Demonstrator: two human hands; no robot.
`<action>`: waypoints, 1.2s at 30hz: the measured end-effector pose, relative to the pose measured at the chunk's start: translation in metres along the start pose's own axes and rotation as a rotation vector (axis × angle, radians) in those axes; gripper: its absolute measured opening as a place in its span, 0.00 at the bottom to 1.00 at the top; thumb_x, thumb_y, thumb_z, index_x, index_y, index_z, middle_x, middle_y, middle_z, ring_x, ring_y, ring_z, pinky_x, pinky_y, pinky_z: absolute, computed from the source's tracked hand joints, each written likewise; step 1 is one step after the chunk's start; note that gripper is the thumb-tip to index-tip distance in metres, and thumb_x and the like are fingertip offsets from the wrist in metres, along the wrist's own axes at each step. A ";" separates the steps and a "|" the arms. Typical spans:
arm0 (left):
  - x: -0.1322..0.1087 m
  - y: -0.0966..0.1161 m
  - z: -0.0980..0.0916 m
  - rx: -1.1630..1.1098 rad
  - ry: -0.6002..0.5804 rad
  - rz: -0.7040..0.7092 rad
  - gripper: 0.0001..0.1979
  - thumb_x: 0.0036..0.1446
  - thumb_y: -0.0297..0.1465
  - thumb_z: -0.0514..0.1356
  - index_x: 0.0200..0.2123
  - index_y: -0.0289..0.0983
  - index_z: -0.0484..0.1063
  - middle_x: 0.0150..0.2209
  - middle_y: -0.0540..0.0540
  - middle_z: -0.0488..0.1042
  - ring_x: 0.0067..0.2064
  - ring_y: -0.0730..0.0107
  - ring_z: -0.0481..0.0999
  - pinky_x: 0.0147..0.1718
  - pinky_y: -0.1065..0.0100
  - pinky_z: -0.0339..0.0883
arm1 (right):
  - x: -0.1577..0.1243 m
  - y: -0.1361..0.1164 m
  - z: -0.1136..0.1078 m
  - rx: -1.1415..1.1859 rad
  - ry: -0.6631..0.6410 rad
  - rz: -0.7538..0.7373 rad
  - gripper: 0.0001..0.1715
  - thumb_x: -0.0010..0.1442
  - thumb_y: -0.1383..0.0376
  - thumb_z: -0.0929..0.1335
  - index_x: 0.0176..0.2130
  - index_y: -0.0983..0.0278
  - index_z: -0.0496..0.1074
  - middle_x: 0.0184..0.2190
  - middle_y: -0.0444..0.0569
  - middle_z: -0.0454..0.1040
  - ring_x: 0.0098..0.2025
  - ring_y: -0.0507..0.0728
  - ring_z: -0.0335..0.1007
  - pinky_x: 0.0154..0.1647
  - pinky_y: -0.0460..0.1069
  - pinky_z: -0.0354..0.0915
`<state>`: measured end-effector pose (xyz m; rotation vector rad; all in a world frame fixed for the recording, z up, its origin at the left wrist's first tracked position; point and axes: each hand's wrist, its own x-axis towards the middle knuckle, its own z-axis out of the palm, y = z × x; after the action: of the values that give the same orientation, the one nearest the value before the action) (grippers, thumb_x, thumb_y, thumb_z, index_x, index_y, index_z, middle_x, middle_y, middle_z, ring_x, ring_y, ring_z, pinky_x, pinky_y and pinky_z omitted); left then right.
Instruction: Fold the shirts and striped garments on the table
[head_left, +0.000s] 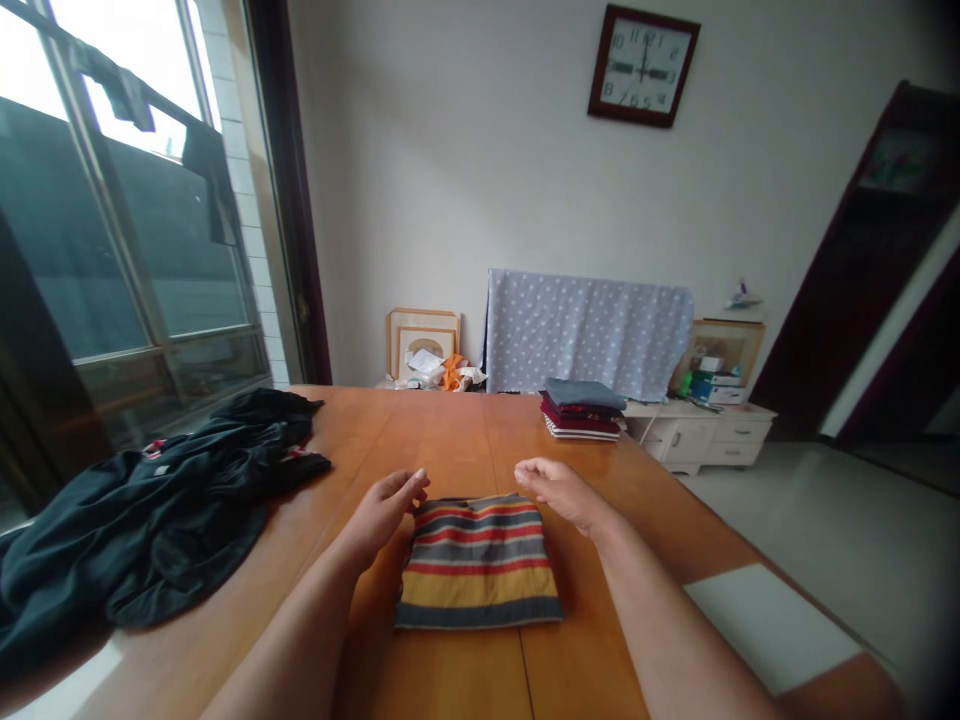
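A striped garment (480,565) in yellow, grey and red lies folded into a flat rectangle on the wooden table. At its far left corner is my left hand (386,508), the fingers loosely bent with nothing visible in them; whether they touch the cloth is hard to tell. My right hand (562,492) hovers just over the far right corner, fingers stretched forward and holding nothing.
Dark clothes (195,500) lie heaped along the table's left side. A stack of folded clothes (583,410) stands at the far right edge. A white sheet (772,625) lies near right. Beyond are a cloth-draped object (585,330) and a white cabinet (716,440).
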<state>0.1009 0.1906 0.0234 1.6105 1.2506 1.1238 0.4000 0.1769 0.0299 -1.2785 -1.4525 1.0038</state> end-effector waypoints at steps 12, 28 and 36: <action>0.004 -0.007 -0.004 0.160 -0.277 0.012 0.23 0.49 0.45 0.68 0.44 0.37 0.76 0.37 0.46 0.77 0.39 0.60 0.75 0.36 0.66 0.68 | -0.014 0.014 0.011 -0.195 -0.213 -0.058 0.18 0.54 0.66 0.73 0.46 0.61 0.76 0.43 0.47 0.78 0.43 0.58 0.73 0.44 0.48 0.66; 0.020 -0.025 0.012 0.178 -0.265 0.069 0.20 0.64 0.48 0.54 0.33 0.36 0.70 0.29 0.51 0.69 0.32 0.70 0.67 0.31 0.71 0.61 | 0.001 0.040 0.023 -0.063 -0.124 -0.023 0.12 0.63 0.56 0.67 0.37 0.62 0.69 0.28 0.40 0.69 0.29 0.51 0.63 0.31 0.46 0.61; 0.022 -0.029 0.019 0.388 -0.068 0.167 0.16 0.66 0.43 0.55 0.43 0.38 0.74 0.37 0.46 0.77 0.39 0.63 0.76 0.39 0.65 0.68 | 0.007 0.052 0.025 -0.178 0.002 -0.020 0.12 0.60 0.57 0.67 0.37 0.63 0.72 0.30 0.42 0.71 0.32 0.52 0.64 0.33 0.46 0.62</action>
<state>0.1139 0.2164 -0.0057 2.0558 1.3697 0.9543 0.3877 0.1904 -0.0250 -1.3881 -1.5781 0.8747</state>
